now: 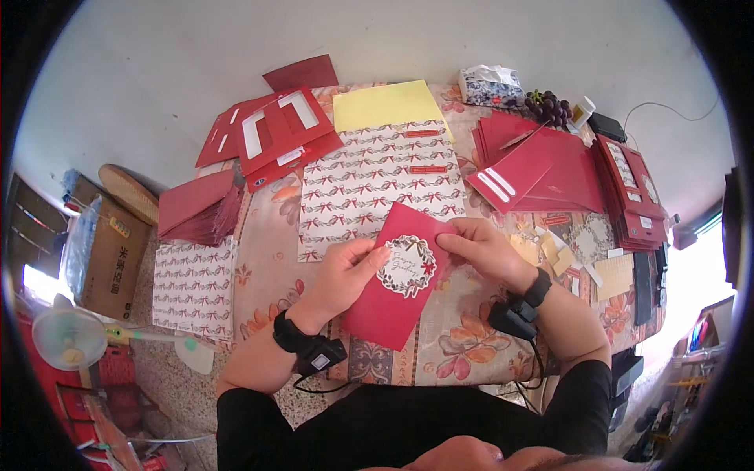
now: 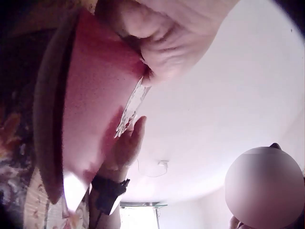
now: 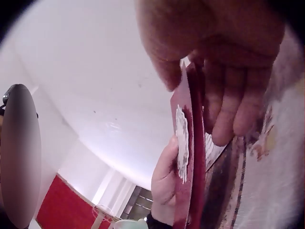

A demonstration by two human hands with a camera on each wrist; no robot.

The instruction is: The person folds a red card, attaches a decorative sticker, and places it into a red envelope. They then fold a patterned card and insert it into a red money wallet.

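A red greeting card [image 1: 399, 314] is held up over the near part of the table, tilted. On its front is a white wreath cut-out [image 1: 407, 267] with script lettering and a red flower. My left hand [image 1: 345, 275] grips the card's left edge, the thumb at the wreath's rim. My right hand [image 1: 488, 250] pinches the upper right edge, thumb in front and fingers behind. In the right wrist view the card [image 3: 196, 143] appears edge-on as two layers slightly apart, with the wreath raised from the front.
Bow-patterned paper [image 1: 369, 180] lies beyond the card, yellow paper [image 1: 385, 106] behind it. Stacks of red cards stand left [image 1: 196, 208] and right [image 1: 542, 173]. Small paper pieces [image 1: 554, 251] are scattered by my right wrist. Grapes [image 1: 548, 107] and a tissue box [image 1: 491, 86] sit at the back.
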